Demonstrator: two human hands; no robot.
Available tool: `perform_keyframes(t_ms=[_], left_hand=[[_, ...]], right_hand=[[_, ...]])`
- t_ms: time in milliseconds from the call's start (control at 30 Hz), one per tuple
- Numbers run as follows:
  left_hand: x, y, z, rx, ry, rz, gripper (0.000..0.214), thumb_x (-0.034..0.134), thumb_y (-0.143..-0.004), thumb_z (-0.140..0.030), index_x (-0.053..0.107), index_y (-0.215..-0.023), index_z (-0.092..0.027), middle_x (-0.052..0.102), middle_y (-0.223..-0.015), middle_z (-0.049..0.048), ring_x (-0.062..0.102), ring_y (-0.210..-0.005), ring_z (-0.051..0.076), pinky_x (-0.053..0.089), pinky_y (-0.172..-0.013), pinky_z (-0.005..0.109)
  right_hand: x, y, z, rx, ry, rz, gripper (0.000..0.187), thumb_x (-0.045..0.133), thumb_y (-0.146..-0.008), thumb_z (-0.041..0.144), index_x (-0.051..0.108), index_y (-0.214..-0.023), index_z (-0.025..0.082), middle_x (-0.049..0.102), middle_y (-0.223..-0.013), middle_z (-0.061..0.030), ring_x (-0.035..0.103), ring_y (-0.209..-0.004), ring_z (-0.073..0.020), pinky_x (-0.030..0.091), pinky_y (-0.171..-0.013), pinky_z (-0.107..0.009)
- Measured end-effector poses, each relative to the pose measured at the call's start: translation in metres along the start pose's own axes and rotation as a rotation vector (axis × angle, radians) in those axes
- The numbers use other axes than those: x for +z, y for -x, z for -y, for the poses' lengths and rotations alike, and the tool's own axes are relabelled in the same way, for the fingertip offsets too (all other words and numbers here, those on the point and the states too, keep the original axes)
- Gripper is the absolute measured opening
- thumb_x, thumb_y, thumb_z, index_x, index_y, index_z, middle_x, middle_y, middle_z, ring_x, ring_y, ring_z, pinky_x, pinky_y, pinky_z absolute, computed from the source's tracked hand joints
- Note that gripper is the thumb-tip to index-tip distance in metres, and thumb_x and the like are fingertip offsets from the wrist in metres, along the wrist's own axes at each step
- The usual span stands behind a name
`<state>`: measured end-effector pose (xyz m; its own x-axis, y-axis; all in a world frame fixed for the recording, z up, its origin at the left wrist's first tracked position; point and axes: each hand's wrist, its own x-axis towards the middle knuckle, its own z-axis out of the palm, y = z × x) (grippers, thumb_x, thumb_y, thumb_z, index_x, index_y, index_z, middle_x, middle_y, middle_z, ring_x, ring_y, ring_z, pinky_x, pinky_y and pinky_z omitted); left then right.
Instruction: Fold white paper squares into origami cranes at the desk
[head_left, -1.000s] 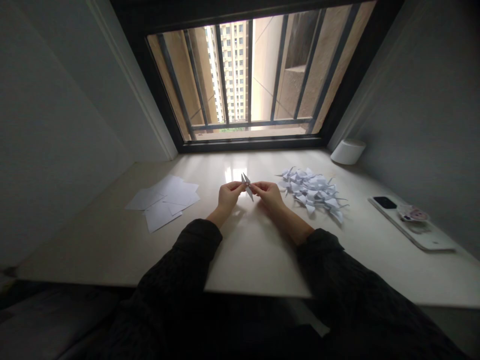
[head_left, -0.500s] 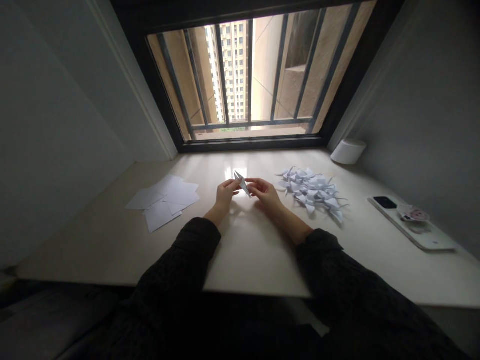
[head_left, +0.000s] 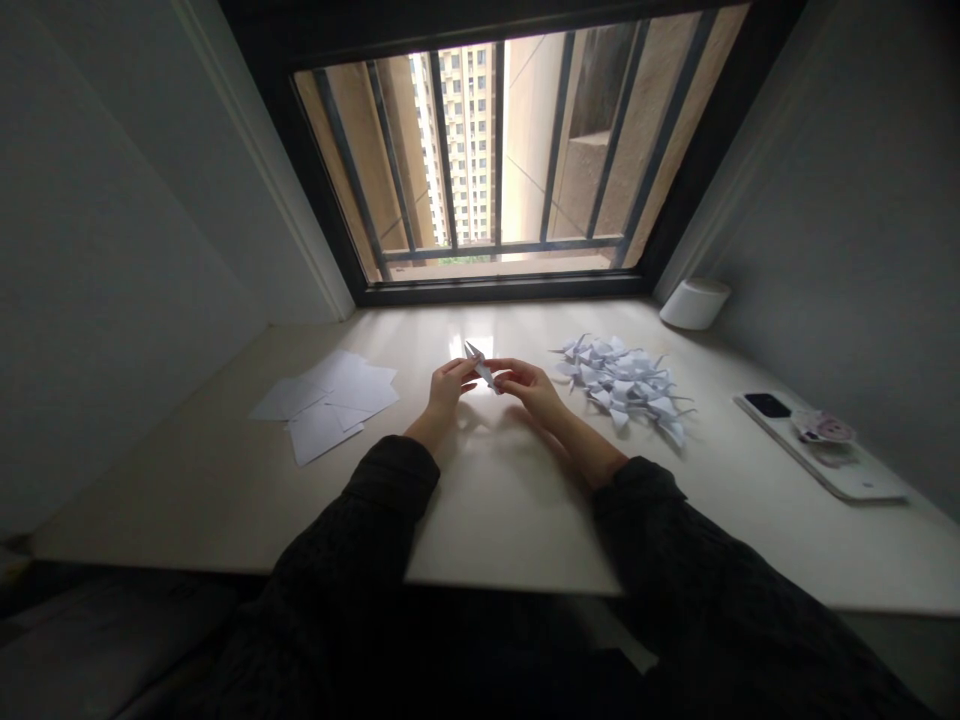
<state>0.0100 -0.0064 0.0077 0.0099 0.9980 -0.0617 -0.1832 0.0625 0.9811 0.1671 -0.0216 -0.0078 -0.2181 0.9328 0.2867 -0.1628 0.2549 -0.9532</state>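
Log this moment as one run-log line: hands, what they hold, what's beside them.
left hand: holds folded paper | right hand: holds same paper | beside: paper cranes right, paper sheets left

Left hand [head_left: 448, 388] and right hand [head_left: 531, 389] pinch together at centre, palms inward.
Fingertips [head_left: 469, 367] nearly meeting, fingers curled, wrists angled in; bare forearms [head_left: 581, 445] run back into dark knit sleeves [head_left: 660, 530].

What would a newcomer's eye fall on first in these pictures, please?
The barred window tops the view. Below it, on a desk, the left hand and right hand hold a pointed folded paper piece at the centre, with a heap of white origami cranes to their right and loose paper sheets to their left.
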Motion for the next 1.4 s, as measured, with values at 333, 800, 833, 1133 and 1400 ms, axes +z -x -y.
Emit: perform_keyframes(t_ms=[333, 800, 833, 1133, 1400], left_hand=[[-0.003, -0.003, 0.001, -0.030, 0.035, 0.006, 0.023, 0.071, -0.066, -0.041, 0.066, -0.071, -0.019, 0.067, -0.077, 0.0048, 0.064, -0.080, 0.020, 0.046, -0.075, 0.033], [-0.003, -0.004, 0.003, -0.003, 0.017, 0.001, 0.025, 0.071, -0.065, -0.043, 0.067, -0.070, -0.019, 0.068, -0.076, 0.0059, 0.065, -0.079, 0.021, 0.047, -0.072, 0.031], [-0.004, -0.005, 0.003, 0.001, 0.008, 0.002, 0.025, 0.071, -0.065, -0.043, 0.066, -0.070, -0.019, 0.068, -0.075, 0.0057, 0.065, -0.078, 0.021, 0.047, -0.072, 0.031], [-0.004, -0.004, 0.003, 0.114, -0.075, -0.002, 0.031, 0.071, -0.066, -0.048, 0.065, -0.064, -0.018, 0.065, -0.069, 0.0039, 0.063, -0.072, 0.019, 0.045, -0.071, 0.031], [-0.004, -0.004, 0.006, 0.139, -0.097, 0.035, 0.027, 0.070, -0.068, -0.046, 0.068, -0.067, -0.018, 0.067, -0.071, 0.0048, 0.064, -0.075, 0.019, 0.046, -0.071, 0.031]], right_hand=[[-0.003, 0.000, 0.003, 0.042, -0.089, 0.158, 0.057, 0.083, -0.058, 0.027, 0.068, -0.113, 0.026, 0.068, -0.097, -0.0027, 0.062, -0.083, -0.0159, 0.051, -0.083, -0.037], [-0.002, 0.001, 0.000, 0.029, 0.026, 0.163, 0.062, 0.085, -0.055, 0.027, 0.064, -0.113, 0.028, 0.063, -0.098, -0.0015, 0.062, -0.081, -0.0153, 0.054, -0.074, -0.033], [-0.002, 0.001, 0.000, 0.027, 0.029, 0.162, 0.061, 0.084, -0.055, 0.027, 0.064, -0.113, 0.028, 0.063, -0.097, -0.0015, 0.062, -0.081, -0.0152, 0.054, -0.074, -0.033], [0.000, 0.002, -0.004, -0.025, 0.126, 0.166, 0.057, 0.080, -0.063, 0.036, 0.060, -0.116, 0.027, 0.064, -0.099, -0.0031, 0.062, -0.078, -0.0151, 0.052, -0.070, -0.031], [0.002, 0.012, 0.011, -0.331, 0.704, 0.004, 0.035, 0.062, -0.084, 0.047, 0.066, -0.113, 0.027, 0.069, -0.092, -0.0053, 0.061, -0.078, -0.0190, 0.047, -0.077, -0.034]])
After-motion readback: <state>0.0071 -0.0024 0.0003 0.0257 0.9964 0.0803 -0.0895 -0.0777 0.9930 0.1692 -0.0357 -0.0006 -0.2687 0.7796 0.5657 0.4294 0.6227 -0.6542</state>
